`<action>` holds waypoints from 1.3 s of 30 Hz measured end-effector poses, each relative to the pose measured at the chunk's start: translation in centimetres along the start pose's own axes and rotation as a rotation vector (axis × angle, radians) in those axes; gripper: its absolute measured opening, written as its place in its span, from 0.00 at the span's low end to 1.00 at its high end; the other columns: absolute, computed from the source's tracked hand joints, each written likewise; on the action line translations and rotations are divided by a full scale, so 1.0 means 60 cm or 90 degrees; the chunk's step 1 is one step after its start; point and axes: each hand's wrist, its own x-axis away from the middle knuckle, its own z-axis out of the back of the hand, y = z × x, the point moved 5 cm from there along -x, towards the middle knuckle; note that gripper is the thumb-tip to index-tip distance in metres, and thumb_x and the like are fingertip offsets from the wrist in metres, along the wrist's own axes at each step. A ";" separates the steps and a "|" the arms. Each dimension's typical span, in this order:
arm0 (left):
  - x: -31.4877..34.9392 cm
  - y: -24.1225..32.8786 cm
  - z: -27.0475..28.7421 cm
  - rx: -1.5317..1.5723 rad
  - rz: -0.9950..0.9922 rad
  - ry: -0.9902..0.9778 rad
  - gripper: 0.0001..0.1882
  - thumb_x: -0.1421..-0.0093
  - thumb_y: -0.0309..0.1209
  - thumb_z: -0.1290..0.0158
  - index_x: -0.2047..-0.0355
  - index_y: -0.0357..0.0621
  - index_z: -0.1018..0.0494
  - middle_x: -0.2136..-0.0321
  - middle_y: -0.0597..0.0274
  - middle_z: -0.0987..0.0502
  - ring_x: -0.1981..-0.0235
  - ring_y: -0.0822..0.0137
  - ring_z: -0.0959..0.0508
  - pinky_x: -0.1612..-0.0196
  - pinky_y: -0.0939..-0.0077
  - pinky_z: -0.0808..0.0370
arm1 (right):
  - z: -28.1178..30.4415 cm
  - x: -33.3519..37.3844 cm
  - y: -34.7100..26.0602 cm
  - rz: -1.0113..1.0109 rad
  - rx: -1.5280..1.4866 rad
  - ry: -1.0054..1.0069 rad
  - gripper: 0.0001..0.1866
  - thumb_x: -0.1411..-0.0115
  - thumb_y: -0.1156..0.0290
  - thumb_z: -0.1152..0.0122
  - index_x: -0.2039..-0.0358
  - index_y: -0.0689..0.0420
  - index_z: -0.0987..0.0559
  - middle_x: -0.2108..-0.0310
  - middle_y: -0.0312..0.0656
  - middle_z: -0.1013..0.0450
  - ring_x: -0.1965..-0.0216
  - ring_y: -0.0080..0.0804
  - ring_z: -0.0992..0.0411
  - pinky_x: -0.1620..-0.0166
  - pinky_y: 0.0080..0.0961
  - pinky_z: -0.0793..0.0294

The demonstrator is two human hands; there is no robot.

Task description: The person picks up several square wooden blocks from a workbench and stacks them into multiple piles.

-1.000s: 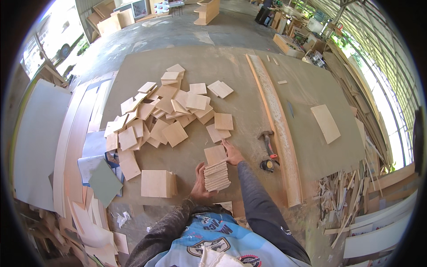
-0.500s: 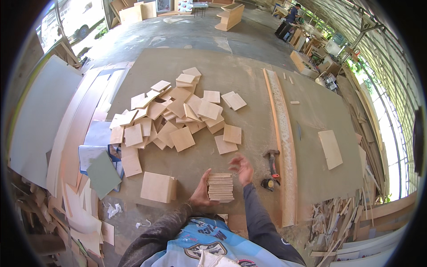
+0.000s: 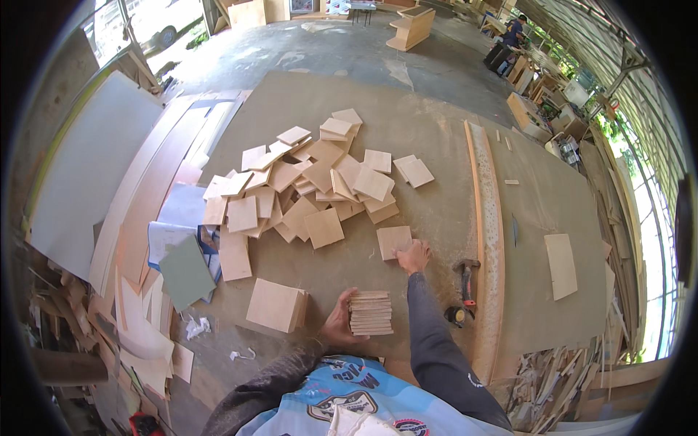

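Close in front of me stands a neat stack of thin wooden squares (image 3: 371, 314), their edges showing. My left hand (image 3: 339, 320) cups its left side, thumb pointing up along it. Farther forward, my right hand (image 3: 414, 256) has its fingers closed at the lower right corner of a loose wooden square (image 3: 393, 240); the fingertips are partly hidden. To the left of the small stack sits another block of stacked squares (image 3: 275, 304). Beyond my hands spreads a jumbled pile of wooden squares (image 3: 317, 174), with a few lying apart on its right.
A hammer (image 3: 467, 282) and a tape measure (image 3: 456, 315) lie on the right, beside a long wooden strip (image 3: 488, 247). Past it is a rectangular board piece (image 3: 560, 267). At left, a green-grey panel (image 3: 189, 271) covers part of some papers (image 3: 164, 240). Another person (image 3: 515, 30) stands far back right.
My right hand has moved forward from beside the stack to the loose wooden square. One of the two squares there no longer shows separately. My left hand stays at the stack; the view has shifted.
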 end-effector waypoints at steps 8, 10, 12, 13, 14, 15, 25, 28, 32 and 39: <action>-0.025 0.014 0.016 0.103 0.017 -0.044 0.75 0.60 0.36 0.27 0.29 0.38 0.76 0.36 0.38 0.42 0.32 0.43 0.42 0.29 0.54 0.49 | -0.034 -0.009 0.018 0.097 -0.120 -0.120 0.38 0.60 0.61 0.24 0.48 0.61 0.24 0.48 0.53 0.25 0.47 0.51 0.29 0.41 0.39 0.31; -0.031 0.017 0.013 0.107 0.022 -0.050 0.74 0.59 0.35 0.27 0.29 0.39 0.76 0.36 0.38 0.42 0.33 0.43 0.41 0.28 0.55 0.51 | -0.049 -0.020 0.044 0.121 -0.236 -0.187 0.34 0.57 0.63 0.28 0.47 0.61 0.24 0.52 0.51 0.23 0.49 0.49 0.27 0.43 0.36 0.30; -0.038 0.021 0.010 0.145 0.031 -0.063 0.74 0.60 0.35 0.27 0.29 0.40 0.76 0.35 0.38 0.44 0.32 0.43 0.42 0.28 0.54 0.52 | -0.062 -0.001 0.082 0.141 -0.398 -0.176 0.29 0.53 0.65 0.32 0.48 0.62 0.24 0.56 0.49 0.21 0.50 0.44 0.25 0.44 0.33 0.29; -0.035 0.019 0.013 0.179 0.046 -0.063 0.75 0.60 0.36 0.27 0.29 0.40 0.76 0.34 0.37 0.47 0.31 0.42 0.44 0.28 0.53 0.53 | -0.058 0.031 0.074 0.191 -0.498 -0.161 0.25 0.48 0.65 0.36 0.50 0.61 0.24 0.57 0.45 0.22 0.51 0.39 0.26 0.45 0.32 0.29; -0.025 0.015 0.014 0.215 0.064 -0.061 0.76 0.61 0.37 0.27 0.29 0.40 0.76 0.33 0.37 0.49 0.31 0.41 0.46 0.28 0.52 0.54 | -0.048 0.082 0.058 0.237 -0.595 -0.151 0.21 0.44 0.65 0.40 0.51 0.61 0.23 0.57 0.42 0.22 0.51 0.35 0.26 0.45 0.32 0.29; -0.021 0.011 0.010 0.155 0.049 -0.049 0.76 0.62 0.38 0.26 0.29 0.40 0.76 0.32 0.37 0.53 0.30 0.40 0.49 0.28 0.50 0.54 | -0.052 0.129 0.060 0.187 -0.693 -0.193 0.19 0.41 0.62 0.43 0.53 0.59 0.23 0.58 0.40 0.23 0.52 0.32 0.26 0.46 0.30 0.30; -0.026 0.014 -0.016 0.124 -0.019 -0.034 0.77 0.63 0.41 0.26 0.29 0.35 0.76 0.31 0.32 0.64 0.28 0.35 0.59 0.27 0.47 0.59 | -0.101 0.254 0.067 0.107 -0.933 -0.328 0.27 0.28 0.47 0.62 0.52 0.59 0.26 0.53 0.39 0.26 0.49 0.31 0.30 0.42 0.28 0.34; -0.022 -0.017 -0.018 0.104 -0.027 -0.065 0.78 0.64 0.42 0.27 0.29 0.34 0.76 0.31 0.33 0.65 0.28 0.36 0.60 0.27 0.48 0.59 | -0.096 0.267 0.075 0.088 -1.052 -0.280 0.30 0.27 0.46 0.64 0.44 0.59 0.28 0.44 0.41 0.29 0.42 0.33 0.33 0.38 0.29 0.37; -0.020 0.009 -0.012 0.056 -0.028 -0.059 0.76 0.63 0.41 0.28 0.30 0.34 0.76 0.31 0.34 0.64 0.28 0.37 0.60 0.27 0.48 0.59 | -0.027 0.332 0.085 0.148 -1.186 -0.245 0.33 0.26 0.46 0.64 0.33 0.57 0.36 0.32 0.44 0.39 0.33 0.33 0.40 0.32 0.32 0.44; -0.019 0.013 -0.013 0.114 -0.040 -0.086 0.75 0.63 0.34 0.30 0.29 0.37 0.77 0.30 0.39 0.62 0.28 0.44 0.57 0.27 0.53 0.57 | -0.053 0.343 0.068 0.144 -1.018 -0.186 0.40 0.30 0.43 0.59 0.28 0.58 0.45 0.29 0.44 0.46 0.29 0.36 0.47 0.29 0.32 0.53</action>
